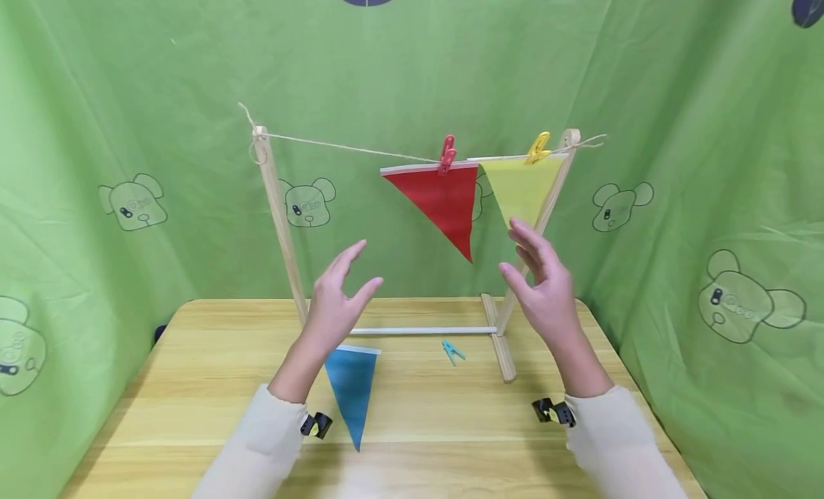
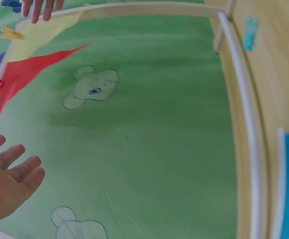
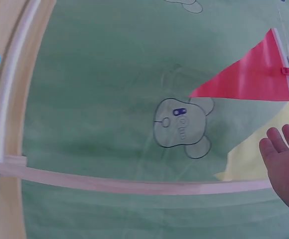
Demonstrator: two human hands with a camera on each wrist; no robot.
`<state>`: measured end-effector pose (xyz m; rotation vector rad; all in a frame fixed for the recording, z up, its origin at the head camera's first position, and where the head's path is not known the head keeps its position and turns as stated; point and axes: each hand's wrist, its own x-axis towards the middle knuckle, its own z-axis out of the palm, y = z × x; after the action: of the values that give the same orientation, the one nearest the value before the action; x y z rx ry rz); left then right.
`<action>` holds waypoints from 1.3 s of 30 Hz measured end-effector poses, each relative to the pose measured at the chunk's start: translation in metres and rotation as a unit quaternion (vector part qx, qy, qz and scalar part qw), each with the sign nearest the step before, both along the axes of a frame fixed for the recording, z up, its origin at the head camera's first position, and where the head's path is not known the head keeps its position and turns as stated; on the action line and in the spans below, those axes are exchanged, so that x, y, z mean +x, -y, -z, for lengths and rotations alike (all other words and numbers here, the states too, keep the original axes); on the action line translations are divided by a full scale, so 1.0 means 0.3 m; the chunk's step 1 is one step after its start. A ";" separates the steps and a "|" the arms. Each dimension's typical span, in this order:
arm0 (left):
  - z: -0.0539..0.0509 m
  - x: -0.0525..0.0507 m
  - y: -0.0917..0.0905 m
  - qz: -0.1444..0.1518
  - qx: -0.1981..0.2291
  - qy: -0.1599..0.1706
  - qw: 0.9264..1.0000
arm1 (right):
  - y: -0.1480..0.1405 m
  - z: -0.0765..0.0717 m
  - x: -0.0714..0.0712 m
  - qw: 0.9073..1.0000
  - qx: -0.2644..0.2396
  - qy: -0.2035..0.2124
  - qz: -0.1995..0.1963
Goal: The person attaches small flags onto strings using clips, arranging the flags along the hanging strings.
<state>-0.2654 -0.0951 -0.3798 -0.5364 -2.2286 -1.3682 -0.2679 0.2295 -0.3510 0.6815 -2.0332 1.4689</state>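
The left hand (image 1: 330, 307) and right hand (image 1: 548, 295) are hovering empty, thumbs wide of fingers, while the red flag (image 1: 445, 196) and yellow flag (image 1: 523, 188) are hanging upper right of centre, any adjusting probably needing gentleness with the string (image 1: 350, 148)

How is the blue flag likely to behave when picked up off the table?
The blue flag is probably light, since it looks thin and lies flat on the table. Its white edge may stay fairly straight, as the red flag's does under one clip. Its narrow tip could bend.
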 end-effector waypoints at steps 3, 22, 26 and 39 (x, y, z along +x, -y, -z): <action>0.037 0.005 0.015 -0.004 -0.030 0.003 1.000 | -0.005 0.037 0.001 1.000 -0.007 0.017 0.005; 0.221 0.005 0.086 -0.047 -0.107 0.058 0.992 | -0.020 0.273 -0.002 0.989 0.003 0.127 0.069; 0.265 -0.001 0.103 -0.050 -0.117 0.078 0.989 | -0.019 0.327 -0.004 0.986 0.014 0.146 0.077; 0.398 -0.021 0.141 -0.074 -0.112 0.112 0.985 | 0.000 0.465 -0.008 0.972 -0.003 0.226 0.071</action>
<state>-0.2716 -0.1374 -0.4993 -0.2935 -2.5678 -1.1585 -0.2702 0.2294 -0.4904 0.1991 -2.3506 1.6553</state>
